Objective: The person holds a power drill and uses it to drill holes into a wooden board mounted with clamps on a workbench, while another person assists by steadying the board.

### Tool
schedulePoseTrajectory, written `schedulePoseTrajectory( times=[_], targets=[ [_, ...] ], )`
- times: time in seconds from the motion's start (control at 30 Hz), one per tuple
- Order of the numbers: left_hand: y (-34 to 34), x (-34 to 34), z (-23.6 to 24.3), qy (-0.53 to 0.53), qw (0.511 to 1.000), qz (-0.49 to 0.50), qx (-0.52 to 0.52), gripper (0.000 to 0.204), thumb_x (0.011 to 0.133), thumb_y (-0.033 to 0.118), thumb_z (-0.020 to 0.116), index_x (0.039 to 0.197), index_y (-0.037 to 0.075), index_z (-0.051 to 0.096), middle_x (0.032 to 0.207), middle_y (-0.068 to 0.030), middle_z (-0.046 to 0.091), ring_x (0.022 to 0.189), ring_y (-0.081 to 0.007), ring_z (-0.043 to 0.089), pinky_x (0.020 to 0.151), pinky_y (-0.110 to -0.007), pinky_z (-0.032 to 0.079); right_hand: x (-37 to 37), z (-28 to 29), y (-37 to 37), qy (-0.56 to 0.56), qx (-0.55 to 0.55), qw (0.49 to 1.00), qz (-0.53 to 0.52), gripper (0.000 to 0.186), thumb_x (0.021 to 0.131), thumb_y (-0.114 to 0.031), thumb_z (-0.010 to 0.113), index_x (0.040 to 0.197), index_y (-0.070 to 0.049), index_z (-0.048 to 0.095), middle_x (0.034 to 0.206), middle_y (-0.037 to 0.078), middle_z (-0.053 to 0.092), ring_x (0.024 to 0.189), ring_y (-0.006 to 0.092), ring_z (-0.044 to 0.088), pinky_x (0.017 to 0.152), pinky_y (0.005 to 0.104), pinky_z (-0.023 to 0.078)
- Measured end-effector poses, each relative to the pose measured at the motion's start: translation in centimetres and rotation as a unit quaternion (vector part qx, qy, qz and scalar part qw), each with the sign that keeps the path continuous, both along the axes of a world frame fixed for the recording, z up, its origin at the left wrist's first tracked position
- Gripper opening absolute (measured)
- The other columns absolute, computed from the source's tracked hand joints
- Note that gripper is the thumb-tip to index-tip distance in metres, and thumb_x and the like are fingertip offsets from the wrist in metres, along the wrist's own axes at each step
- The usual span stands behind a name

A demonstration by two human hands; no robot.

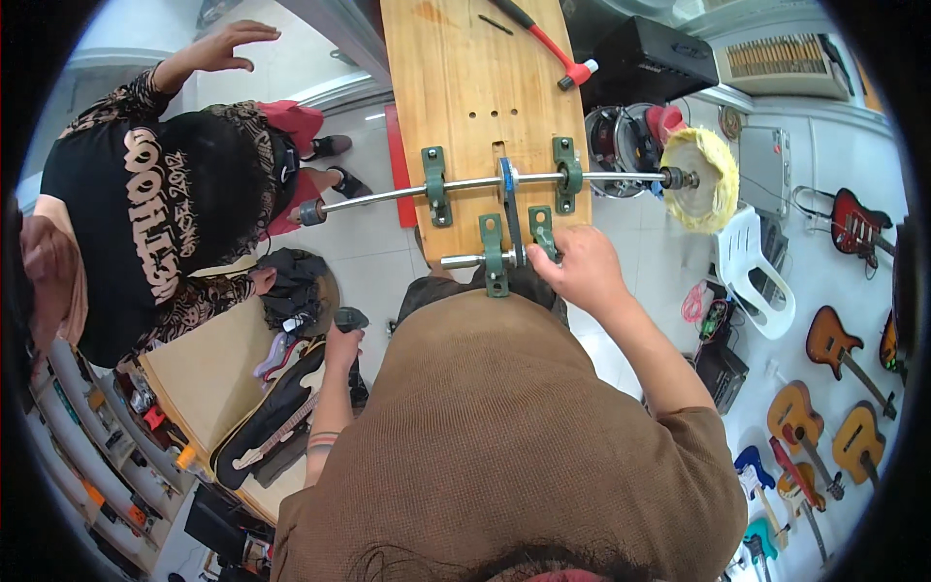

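My left hand (343,345) hangs low at my left side, closed round the grip of what looks like a dark cordless drill (351,318). My right hand (586,270) grips a green pillow block bearing (541,227) at the near end of the wooden board (456,87), thumb against its inner side. A second green pillow block (492,242) stands beside it on a short metal shaft (462,261). A black belt (515,218) runs up to a blue-edged pulley (507,177) on a long steel shaft (388,194), carried by two more green pillow blocks.
A yellow buffing wheel (700,180) ends the long shaft at right. A red-and-black hammer (558,50) lies on the board. At left, another person (175,213) raises one hand. A guitar (276,427) lies on the left bench; a white plastic chair (754,272) stands right.
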State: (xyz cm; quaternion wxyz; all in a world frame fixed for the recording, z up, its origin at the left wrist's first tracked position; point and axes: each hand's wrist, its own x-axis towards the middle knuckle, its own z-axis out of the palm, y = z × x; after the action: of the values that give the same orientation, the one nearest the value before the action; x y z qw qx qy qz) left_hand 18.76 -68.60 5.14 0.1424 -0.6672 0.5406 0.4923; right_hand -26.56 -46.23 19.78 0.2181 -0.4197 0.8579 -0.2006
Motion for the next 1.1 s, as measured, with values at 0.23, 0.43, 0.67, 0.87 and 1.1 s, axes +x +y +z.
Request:
schedulePoseTrajectory(
  times=[0.23,0.43,0.67,0.87,1.1],
  targets=[
    [-1.7,0.7,-0.3,-0.011,0.999,-0.042,-0.005,0.040,0.078,0.006,0.070,0.118,0.005,0.064,0.082,-0.0070,0.066,0.055,-0.0196,0.062,0.051,-0.034,0.052,1.5,-3.7,1.0,-0.014,0.001,1.000,-0.023,0.052,0.090,-0.043,0.069,0.063,0.000,0.061,0.066,0.023,0.061,0.071,0.0441,0.062,0.071,0.0545,0.049],
    [-2.3,1.4,-0.7,-0.044,0.995,-0.087,0.014,0.041,0.079,0.007,0.071,0.119,0.005,0.065,0.083,-0.0083,0.068,0.056,-0.0207,0.063,0.053,-0.035,0.053,1.7,-3.1,0.4,0.039,0.058,0.997,-0.010,0.044,0.091,-0.043,0.068,0.075,-0.002,0.067,0.076,0.017,0.067,0.082,0.0381,0.065,0.080,0.0494,0.048],
    [-2.4,1.0,-0.5,-0.044,0.994,-0.087,0.039,0.041,0.079,0.007,0.072,0.119,0.004,0.065,0.086,-0.0087,0.069,0.057,-0.0204,0.064,0.054,-0.036,0.054,1.5,-0.9,0.2,0.078,0.049,0.996,-0.017,0.037,0.090,-0.042,0.072,0.089,-0.005,0.069,0.089,0.012,0.068,0.089,0.0332,0.064,0.080,0.0462,0.048],
    [-2.2,-0.2,0.3,-0.024,0.997,-0.049,0.054,0.038,0.081,0.003,0.070,0.118,0.004,0.064,0.084,-0.0061,0.067,0.057,-0.0180,0.062,0.054,-0.034,0.051,-6.6,2.7,-2.3,0.128,-0.057,0.990,-0.021,0.011,0.090,-0.010,0.071,0.099,-0.004,0.070,0.091,0.009,0.064,0.091,0.0294,0.063,0.076,0.0434,0.050],
    [-1.4,-2.0,0.4,-0.033,0.996,-0.025,0.080,0.036,0.082,0.003,0.073,0.117,0.005,0.065,0.084,-0.0043,0.066,0.058,-0.0168,0.062,0.053,-0.034,0.051,-11.9,-1.7,-8.4,0.138,0.021,0.959,0.246,0.051,0.081,0.001,0.064,0.130,-0.014,0.073,0.109,0.007,0.062,0.109,0.0266,0.059,0.096,0.0386,0.047]
  ],
)
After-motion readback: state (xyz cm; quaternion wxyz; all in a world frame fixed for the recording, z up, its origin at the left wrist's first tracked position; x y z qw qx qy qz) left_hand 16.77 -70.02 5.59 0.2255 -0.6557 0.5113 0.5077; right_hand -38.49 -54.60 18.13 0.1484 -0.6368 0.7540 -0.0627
